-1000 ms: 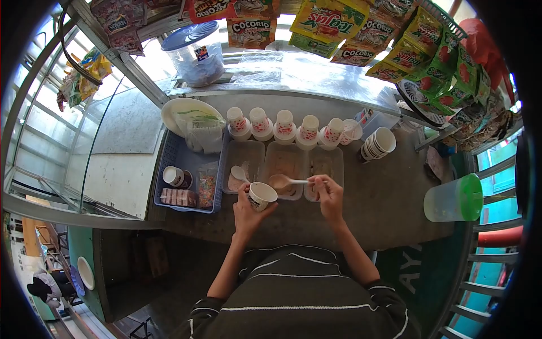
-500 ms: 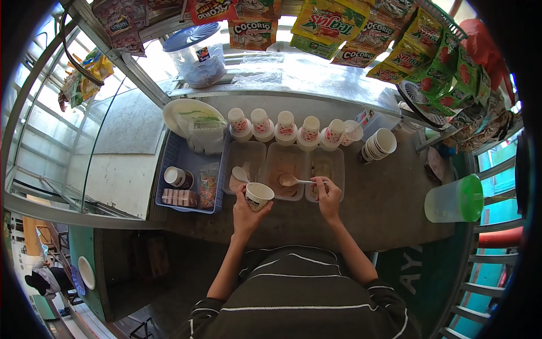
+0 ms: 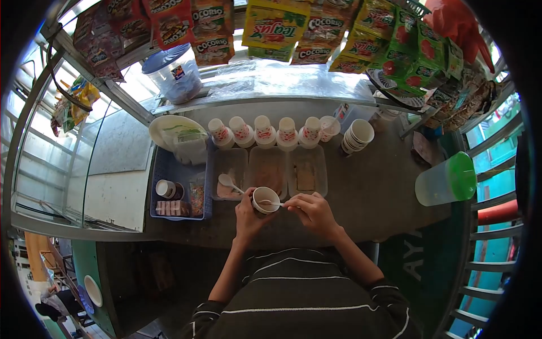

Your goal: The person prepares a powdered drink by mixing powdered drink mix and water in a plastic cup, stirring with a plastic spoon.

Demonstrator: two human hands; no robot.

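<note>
My left hand (image 3: 248,221) is wrapped round a white paper cup (image 3: 266,195) with dark print, its mouth facing up. In my right hand (image 3: 314,212) the handle of a white spoon (image 3: 276,203) is pinched, and the spoon's bowl is inside the cup. Just beyond the hands stand three clear plastic containers side by side. A second white spoon (image 3: 230,182) rests in the left container (image 3: 239,156), which holds pale powder. Brownish powder lies in the middle container (image 3: 267,154). The right container (image 3: 320,169) has a tan layer at its bottom.
Several stacks of paper cups (image 3: 264,131) line the back of the counter (image 3: 370,195). A blue basket (image 3: 182,218) with jars and packets sits left. A green-lidded pitcher (image 3: 446,179) stands right. Sachets (image 3: 275,25) hang overhead.
My right hand has brought the spoon from the middle container toward me and into the cup. The left hand still holds the cup. The whole view has shifted slightly.
</note>
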